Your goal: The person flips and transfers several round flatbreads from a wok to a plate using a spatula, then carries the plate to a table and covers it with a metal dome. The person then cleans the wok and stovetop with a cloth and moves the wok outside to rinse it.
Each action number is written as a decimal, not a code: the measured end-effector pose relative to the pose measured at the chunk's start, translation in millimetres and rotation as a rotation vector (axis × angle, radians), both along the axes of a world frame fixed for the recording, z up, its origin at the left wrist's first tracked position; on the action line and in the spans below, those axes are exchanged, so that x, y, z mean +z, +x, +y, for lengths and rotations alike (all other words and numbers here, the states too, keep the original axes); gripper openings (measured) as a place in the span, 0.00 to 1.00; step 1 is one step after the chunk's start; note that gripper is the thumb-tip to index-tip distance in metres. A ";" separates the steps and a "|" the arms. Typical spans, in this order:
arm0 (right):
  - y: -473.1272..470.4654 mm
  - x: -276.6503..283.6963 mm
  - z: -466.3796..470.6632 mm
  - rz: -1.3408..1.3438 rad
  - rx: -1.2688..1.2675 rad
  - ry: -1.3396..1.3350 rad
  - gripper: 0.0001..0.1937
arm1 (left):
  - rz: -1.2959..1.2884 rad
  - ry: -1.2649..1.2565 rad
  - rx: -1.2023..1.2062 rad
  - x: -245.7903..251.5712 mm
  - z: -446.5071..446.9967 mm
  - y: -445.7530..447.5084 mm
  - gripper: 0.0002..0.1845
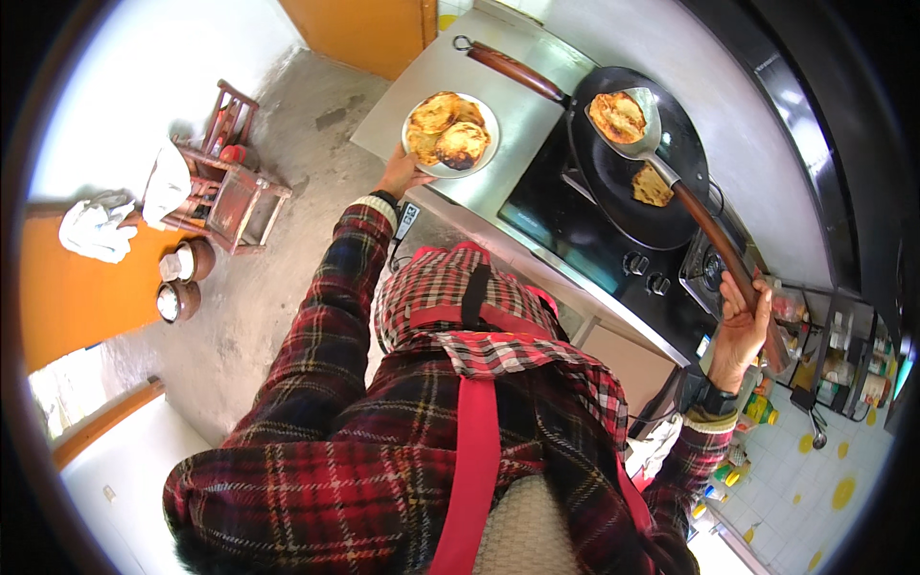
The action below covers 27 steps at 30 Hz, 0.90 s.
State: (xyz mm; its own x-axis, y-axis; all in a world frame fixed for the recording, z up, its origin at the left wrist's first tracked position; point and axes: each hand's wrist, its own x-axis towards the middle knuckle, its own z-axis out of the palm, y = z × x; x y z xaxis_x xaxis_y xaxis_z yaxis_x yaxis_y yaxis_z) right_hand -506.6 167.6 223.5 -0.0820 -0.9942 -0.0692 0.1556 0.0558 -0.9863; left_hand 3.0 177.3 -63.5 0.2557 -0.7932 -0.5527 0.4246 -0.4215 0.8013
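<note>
My left hand (402,172) grips the rim of a white plate (491,147) at the edge of the steel counter. Several browned flatbreads (435,113) lie on the plate, one with a charred patch. My right hand (738,332) holds the long wooden handle of a metal wok spatula (650,147). One browned flatbread (617,117) rests on the spatula's blade, above the far part of a black wok (611,194). A smaller piece of flatbread (652,185) lies inside the wok, beside the spatula's neck. The wok's wooden handle (514,70) points over the counter, towards the upper left.
The wok stands on a black glass gas stove (553,230) with two knobs (645,273). A second burner (711,267) is at the right. Bottles (760,408) and a rack (837,345) stand beyond my right hand. Wooden chairs (248,208) stand on the floor at the left.
</note>
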 end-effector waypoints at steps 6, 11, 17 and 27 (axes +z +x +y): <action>38.0 1.7 10.4 -0.017 0.146 0.090 0.16 | -0.156 0.141 -0.040 12.9 10.7 19.7 0.36; 78.9 -15.4 12.7 -0.024 0.260 0.193 0.15 | -0.328 0.141 0.113 20.7 28.8 32.9 0.31; 128.9 -43.4 9.0 0.166 0.303 0.150 0.17 | -0.840 0.027 0.080 40.2 37.8 29.1 0.19; 164.8 -65.4 13.3 0.183 0.139 0.162 0.18 | -1.083 -0.400 0.033 80.1 -14.5 -19.0 0.10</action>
State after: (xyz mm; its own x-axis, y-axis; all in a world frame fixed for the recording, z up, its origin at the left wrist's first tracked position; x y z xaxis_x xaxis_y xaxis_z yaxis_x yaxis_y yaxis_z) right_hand -341.8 180.9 158.1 0.0287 -0.9740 -0.2247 -0.0445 0.2233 -0.9737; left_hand -16.0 162.9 16.6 0.4659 -0.8463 0.2581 -0.5608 -0.0569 0.8260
